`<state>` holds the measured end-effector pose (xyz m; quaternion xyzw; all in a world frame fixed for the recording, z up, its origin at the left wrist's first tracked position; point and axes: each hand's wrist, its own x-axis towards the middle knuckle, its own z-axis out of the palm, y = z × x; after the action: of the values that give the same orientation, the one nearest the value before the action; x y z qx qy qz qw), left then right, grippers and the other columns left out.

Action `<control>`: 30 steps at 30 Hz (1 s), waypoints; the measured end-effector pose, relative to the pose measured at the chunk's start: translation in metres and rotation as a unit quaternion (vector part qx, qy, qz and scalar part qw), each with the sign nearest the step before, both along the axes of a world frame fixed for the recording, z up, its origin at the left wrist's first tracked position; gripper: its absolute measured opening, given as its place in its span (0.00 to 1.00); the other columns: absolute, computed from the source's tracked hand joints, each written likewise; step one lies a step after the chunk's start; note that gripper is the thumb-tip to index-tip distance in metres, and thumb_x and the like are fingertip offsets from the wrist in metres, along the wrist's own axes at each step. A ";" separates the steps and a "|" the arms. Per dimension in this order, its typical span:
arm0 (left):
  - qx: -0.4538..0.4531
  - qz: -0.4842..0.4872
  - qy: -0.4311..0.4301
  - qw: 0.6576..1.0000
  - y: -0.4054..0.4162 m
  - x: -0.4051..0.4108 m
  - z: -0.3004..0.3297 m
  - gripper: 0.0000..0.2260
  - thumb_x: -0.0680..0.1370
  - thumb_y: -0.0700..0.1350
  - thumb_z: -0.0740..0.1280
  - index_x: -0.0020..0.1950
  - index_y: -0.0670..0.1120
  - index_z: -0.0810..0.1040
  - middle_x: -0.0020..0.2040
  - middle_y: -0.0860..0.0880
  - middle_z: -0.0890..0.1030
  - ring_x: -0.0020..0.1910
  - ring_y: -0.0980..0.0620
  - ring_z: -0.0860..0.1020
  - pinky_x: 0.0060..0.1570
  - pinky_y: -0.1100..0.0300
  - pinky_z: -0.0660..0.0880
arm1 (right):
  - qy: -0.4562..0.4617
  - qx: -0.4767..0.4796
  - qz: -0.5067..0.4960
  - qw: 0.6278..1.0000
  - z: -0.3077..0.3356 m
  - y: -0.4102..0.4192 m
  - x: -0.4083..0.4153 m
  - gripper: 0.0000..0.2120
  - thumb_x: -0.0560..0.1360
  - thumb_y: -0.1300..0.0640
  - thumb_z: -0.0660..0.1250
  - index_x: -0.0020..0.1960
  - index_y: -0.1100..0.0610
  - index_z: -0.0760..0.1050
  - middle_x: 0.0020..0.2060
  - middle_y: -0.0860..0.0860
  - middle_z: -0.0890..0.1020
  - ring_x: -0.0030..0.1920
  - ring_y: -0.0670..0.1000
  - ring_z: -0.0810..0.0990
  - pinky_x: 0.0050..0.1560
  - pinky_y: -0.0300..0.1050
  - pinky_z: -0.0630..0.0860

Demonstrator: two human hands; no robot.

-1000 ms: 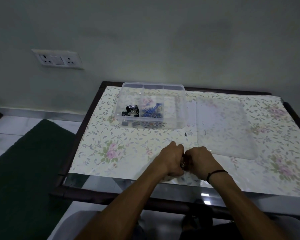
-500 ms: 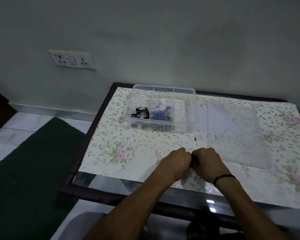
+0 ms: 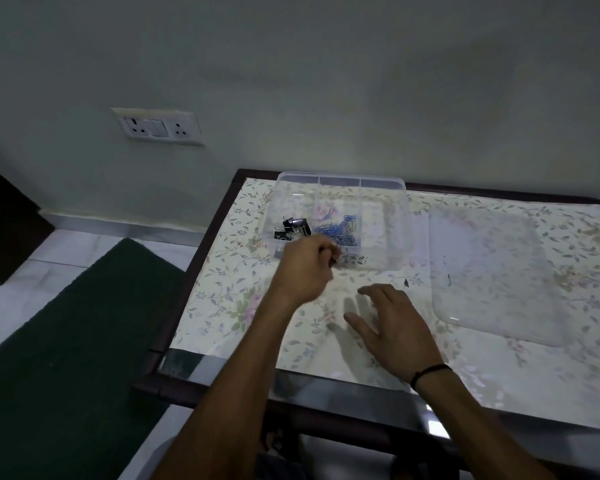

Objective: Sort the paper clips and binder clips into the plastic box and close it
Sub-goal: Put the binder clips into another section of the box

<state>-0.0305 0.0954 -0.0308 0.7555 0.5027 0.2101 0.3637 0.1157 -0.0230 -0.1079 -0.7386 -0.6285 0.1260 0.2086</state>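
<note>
While left hand [image 3: 307, 268] curls closed, right hand [image 3: 394, 323] spread over floral table [image 3: 229, 296], green rug [image 3: 70, 341]

A single head-worn camera looks forward and steeply down from above the near edge of the worktop [image 3: 499, 393], close enough that both forearms run in from the bottom of the frame. It faces the wall [image 3: 326, 81] behind the worktop, whose far edge sits near mid-frame (the wide lens bends it slightly). The floor and a dark rug [image 3: 66, 341] fill the left side.
</note>
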 end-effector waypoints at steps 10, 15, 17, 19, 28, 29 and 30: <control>-0.047 0.304 -0.206 0.929 0.054 -0.027 -0.019 0.09 0.81 0.36 0.64 0.53 0.44 0.84 0.48 0.49 0.85 0.32 0.59 0.84 0.40 0.66 0.81 | -0.094 -0.033 -0.023 0.995 -0.046 -0.006 -0.046 0.33 0.80 0.36 0.47 0.80 0.54 0.55 0.80 0.51 0.53 0.80 0.53 0.47 0.79 0.53 0.48; -0.068 0.296 -0.203 0.931 0.061 -0.020 -0.023 0.11 0.80 0.35 0.64 0.56 0.45 0.84 0.50 0.49 0.85 0.40 0.54 0.86 0.41 0.66 0.80 | -0.099 -0.042 -0.022 0.994 -0.046 -0.007 -0.044 0.33 0.80 0.36 0.46 0.80 0.53 0.54 0.80 0.50 0.52 0.80 0.52 0.45 0.79 0.53 0.49; -0.068 0.292 -0.193 0.934 0.060 -0.019 -0.024 0.11 0.80 0.35 0.64 0.57 0.45 0.83 0.50 0.49 0.85 0.41 0.53 0.86 0.43 0.64 0.81 | -0.093 -0.043 -0.023 0.994 -0.046 -0.006 -0.045 0.33 0.80 0.36 0.47 0.80 0.53 0.54 0.80 0.50 0.52 0.80 0.51 0.45 0.79 0.53 0.48; -0.065 0.287 -0.184 0.938 0.060 -0.020 -0.023 0.11 0.79 0.35 0.65 0.57 0.45 0.84 0.51 0.49 0.85 0.45 0.52 0.86 0.49 0.59 0.82 | -0.090 -0.040 -0.024 0.995 -0.045 -0.006 -0.046 0.33 0.80 0.36 0.47 0.80 0.53 0.55 0.80 0.50 0.53 0.80 0.51 0.46 0.79 0.53 0.49; -0.056 0.247 -0.216 0.943 0.036 -0.004 -0.012 0.07 0.78 0.42 0.69 0.48 0.53 0.84 0.46 0.53 0.86 0.47 0.52 0.85 0.53 0.52 0.83 | -0.056 -0.040 -0.008 0.998 -0.038 -0.008 -0.040 0.32 0.80 0.36 0.49 0.78 0.50 0.58 0.80 0.49 0.55 0.80 0.51 0.49 0.79 0.51 0.49; -0.065 0.231 -0.226 0.944 0.030 0.002 -0.010 0.06 0.78 0.43 0.70 0.46 0.55 0.83 0.45 0.53 0.86 0.47 0.53 0.84 0.53 0.53 0.83 | -0.046 -0.039 -0.002 0.998 -0.035 -0.008 -0.037 0.30 0.79 0.36 0.51 0.76 0.49 0.62 0.79 0.49 0.58 0.80 0.51 0.52 0.78 0.50 0.52; -0.078 0.214 -0.236 0.945 0.022 0.010 -0.009 0.06 0.77 0.45 0.70 0.44 0.56 0.83 0.44 0.54 0.86 0.46 0.54 0.84 0.53 0.53 0.83 | -0.034 -0.029 -0.003 0.999 -0.030 -0.010 -0.032 0.27 0.79 0.37 0.53 0.73 0.48 0.66 0.77 0.48 0.62 0.78 0.50 0.58 0.76 0.49 0.58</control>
<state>-0.0203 0.1174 -0.0401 0.5281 0.5677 0.4153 0.4758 0.0832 -0.0331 -0.1380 -0.7504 -0.6287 0.1185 0.1661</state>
